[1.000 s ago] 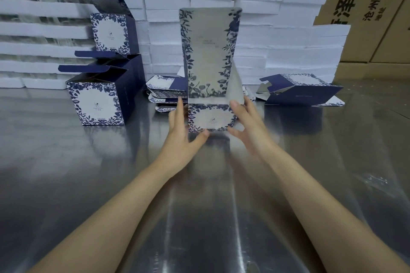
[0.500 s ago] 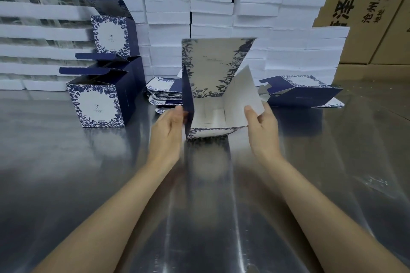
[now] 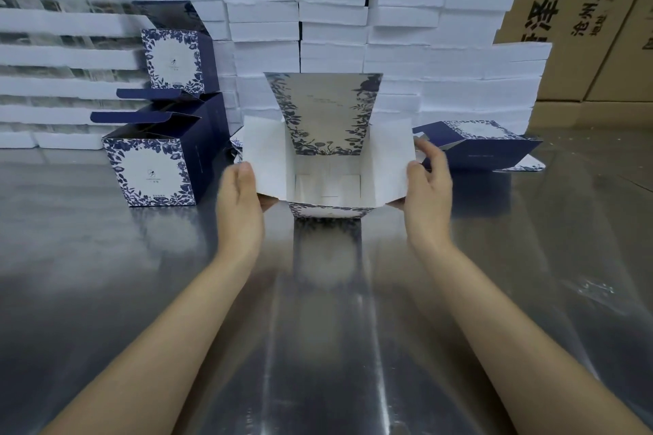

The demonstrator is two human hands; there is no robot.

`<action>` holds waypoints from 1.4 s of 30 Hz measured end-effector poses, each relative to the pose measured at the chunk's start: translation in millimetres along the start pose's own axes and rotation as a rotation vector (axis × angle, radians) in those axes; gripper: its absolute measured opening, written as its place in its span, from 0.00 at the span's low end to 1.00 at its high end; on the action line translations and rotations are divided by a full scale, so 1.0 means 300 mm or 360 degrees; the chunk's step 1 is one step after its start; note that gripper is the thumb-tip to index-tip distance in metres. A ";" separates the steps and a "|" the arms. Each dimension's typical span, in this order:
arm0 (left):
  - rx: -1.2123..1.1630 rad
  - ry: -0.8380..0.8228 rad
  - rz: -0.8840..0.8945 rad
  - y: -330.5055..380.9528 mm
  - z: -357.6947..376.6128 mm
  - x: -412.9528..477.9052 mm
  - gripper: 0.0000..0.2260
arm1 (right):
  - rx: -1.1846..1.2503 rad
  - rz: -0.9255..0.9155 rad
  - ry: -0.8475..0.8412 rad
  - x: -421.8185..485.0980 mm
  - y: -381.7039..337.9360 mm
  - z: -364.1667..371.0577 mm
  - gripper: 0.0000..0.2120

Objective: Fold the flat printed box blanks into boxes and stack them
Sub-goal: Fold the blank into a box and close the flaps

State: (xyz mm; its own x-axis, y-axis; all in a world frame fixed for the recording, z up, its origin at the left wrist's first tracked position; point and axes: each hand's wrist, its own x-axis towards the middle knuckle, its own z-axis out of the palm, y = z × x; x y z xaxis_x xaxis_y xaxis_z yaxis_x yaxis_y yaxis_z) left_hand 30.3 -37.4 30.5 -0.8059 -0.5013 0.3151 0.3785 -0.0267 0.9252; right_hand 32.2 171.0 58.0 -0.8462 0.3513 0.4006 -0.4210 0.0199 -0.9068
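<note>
A blue-and-white floral box [image 3: 327, 184] stands on the metal table [image 3: 318, 328], opened into a square tube with its white inside facing me. Its tall printed lid panel [image 3: 325, 113] rises at the back, and two white side flaps spread outward. My left hand [image 3: 240, 201] pinches the left flap near its lower corner. My right hand [image 3: 429, 187] pinches the right flap at its outer edge. Folded boxes [image 3: 155, 166] stand stacked at the left, one [image 3: 176, 56] on top. A small pile of flat blanks [image 3: 236, 145] lies behind the box, mostly hidden.
Another folded box [image 3: 484, 146] lies on its side at the right. Stacks of white packs [image 3: 335, 28] form a wall along the table's back, with brown cartons [image 3: 583, 11] behind them.
The flat blank held upright has been opened into a box shape. Its lid panel has tilted back and lower, and my hands have moved apart onto the two side flaps.
</note>
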 end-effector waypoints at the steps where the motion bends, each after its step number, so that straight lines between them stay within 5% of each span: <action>1: -0.0054 0.0000 0.0007 -0.002 -0.002 0.004 0.06 | 0.0060 0.0066 0.0020 0.007 -0.001 -0.003 0.21; 8: -0.0329 -0.0119 -0.0176 0.017 0.013 -0.008 0.15 | -0.0093 -0.0016 -0.0034 -0.005 -0.002 0.002 0.18; 12: -0.0402 -0.0194 -0.0370 0.030 0.020 -0.015 0.15 | -0.0446 0.0114 -0.0190 0.002 0.014 0.016 0.29; 17: -0.0352 -0.0378 -0.0556 0.037 0.019 -0.038 0.13 | -0.0851 0.0012 -0.0492 0.002 0.015 0.000 0.30; 22: 0.0446 -0.0360 -0.0089 0.039 0.021 -0.052 0.27 | -0.1271 -0.0266 -0.0618 -0.025 0.007 0.016 0.08; 27: 0.0896 -0.0473 0.0278 0.065 0.017 -0.072 0.13 | -0.1720 -0.0401 -0.0455 -0.042 -0.023 0.029 0.16; 30: 0.1309 -0.0461 0.0532 0.068 0.036 -0.094 0.14 | -0.1998 -0.0408 -0.0395 -0.048 -0.030 0.020 0.20; 42: 0.1086 -0.0392 0.0407 0.060 0.038 -0.113 0.26 | -0.2027 -0.0592 -0.0623 -0.015 -0.011 -0.004 0.23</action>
State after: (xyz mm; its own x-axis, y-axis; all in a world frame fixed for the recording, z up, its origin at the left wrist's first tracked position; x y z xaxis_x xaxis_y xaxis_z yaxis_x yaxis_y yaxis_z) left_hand 59.3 -10.8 38.9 -0.8396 -0.2107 0.5007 0.2664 0.6436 0.7175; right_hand 37.7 170.4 59.0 -0.8758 -0.1420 0.4612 -0.2337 0.9610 -0.1479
